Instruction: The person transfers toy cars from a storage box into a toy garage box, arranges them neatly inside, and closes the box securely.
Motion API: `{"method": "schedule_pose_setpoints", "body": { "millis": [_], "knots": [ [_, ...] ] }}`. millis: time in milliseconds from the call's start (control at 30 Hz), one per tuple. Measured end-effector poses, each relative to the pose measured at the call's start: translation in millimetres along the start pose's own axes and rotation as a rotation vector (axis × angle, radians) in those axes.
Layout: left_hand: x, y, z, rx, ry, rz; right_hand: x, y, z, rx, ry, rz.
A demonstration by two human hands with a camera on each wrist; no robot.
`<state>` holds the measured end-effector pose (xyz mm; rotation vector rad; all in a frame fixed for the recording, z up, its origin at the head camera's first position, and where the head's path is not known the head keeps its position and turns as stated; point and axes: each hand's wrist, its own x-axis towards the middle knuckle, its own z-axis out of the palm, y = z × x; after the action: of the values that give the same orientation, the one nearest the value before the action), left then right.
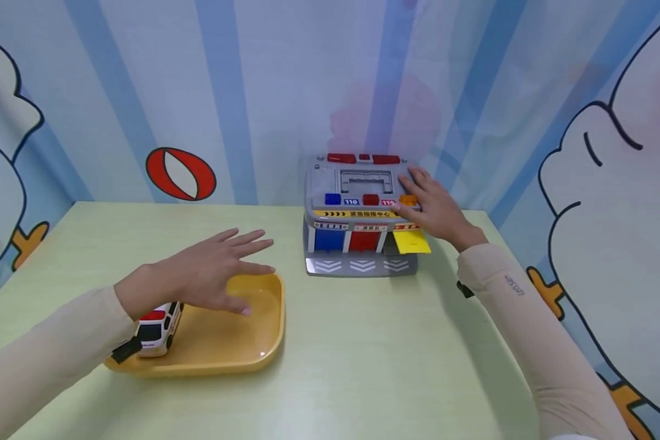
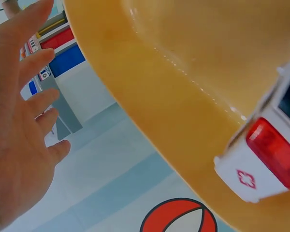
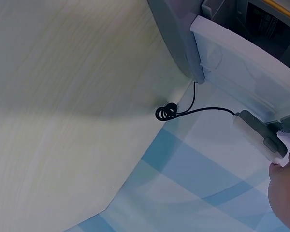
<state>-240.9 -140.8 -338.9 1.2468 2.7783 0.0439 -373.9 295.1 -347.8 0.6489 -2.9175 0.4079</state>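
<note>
My right hand (image 1: 434, 208) rests on the right end of a grey toy rescue garage (image 1: 321, 177), fingers extended over its roof beside an orange button (image 1: 408, 200). A yellow door (image 1: 412, 242) at the garage's right bay stands raised outward; the blue door (image 1: 329, 239) and red door (image 1: 364, 241) are down. Over a yellow tray (image 1: 275, 342), my left hand (image 1: 203, 275) hovers with fingers spread and nothing held. Inside the tray's left end sits a white toy ambulance (image 1: 156, 345) with a red roof light, partly hidden by my left wrist.
A coiled black cord (image 3: 166, 112) links the garage's side to a small grey-and-white handset (image 3: 261, 135). Behind the pale table (image 1: 352, 366) hangs a blue striped curtain (image 1: 286, 91) printed with cartoon figures.
</note>
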Motion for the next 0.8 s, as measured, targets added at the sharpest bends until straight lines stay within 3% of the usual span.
{"method": "schedule_pose_setpoints", "body": {
  "millis": [233, 367, 567, 800],
  "knots": [
    [-25.5, 2.5, 2.8, 0.02, -0.033, 0.054, 0.4, 0.5, 1.4, 0.002, 0.0, 0.006],
    [-40.2, 4.1, 6.5, 0.004, -0.047, 0.055, 2.0, 0.4, 1.5, 0.009, 0.003, -0.01],
    [-55.6, 5.1, 11.9, 0.042, -0.021, 0.087, 0.6, 1.3, 1.3, 0.005, 0.001, -0.002],
    [-72.7, -0.1, 18.9, 0.038, -0.05, 0.029, -0.5, -0.4, 0.1, 0.016, -0.004, 0.014]
  ]
}}
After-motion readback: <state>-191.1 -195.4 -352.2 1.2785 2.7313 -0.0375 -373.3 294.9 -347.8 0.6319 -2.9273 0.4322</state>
